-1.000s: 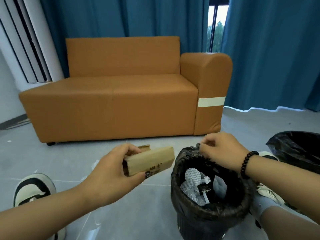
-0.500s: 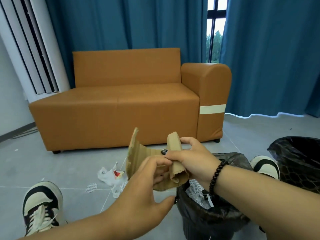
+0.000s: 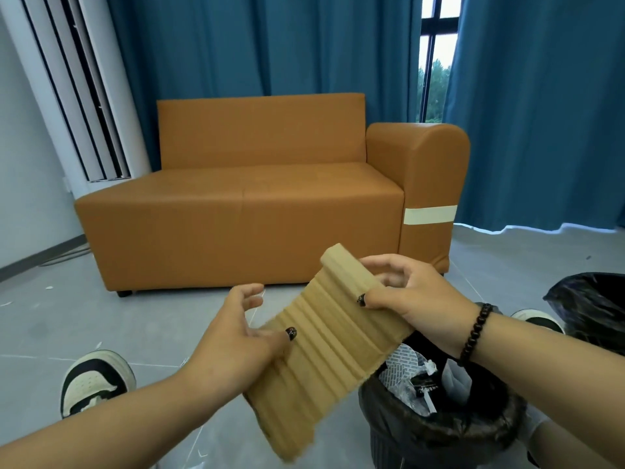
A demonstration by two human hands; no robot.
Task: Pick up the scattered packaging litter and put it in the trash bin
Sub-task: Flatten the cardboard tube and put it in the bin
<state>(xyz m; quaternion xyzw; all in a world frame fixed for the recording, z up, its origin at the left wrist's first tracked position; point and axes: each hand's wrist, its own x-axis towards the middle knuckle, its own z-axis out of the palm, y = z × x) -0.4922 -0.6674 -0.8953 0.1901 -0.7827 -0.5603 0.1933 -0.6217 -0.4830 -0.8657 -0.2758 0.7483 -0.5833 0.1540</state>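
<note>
Holding the creased cardboard sheet point(image 3: 333, 346) in both hands: my left hand point(image 3: 236, 336) pinches its near-left edge with thumb on top, my right hand point(image 3: 411, 296) grips the far rolled end. Long axis runs from near-left to far-right, its right edge overhanging the trash bin point(image 3: 439, 431) rim. Bin lies below-right, nearer the right hand. Judgement: sheet needs folding smaller before dropping in.
</note>
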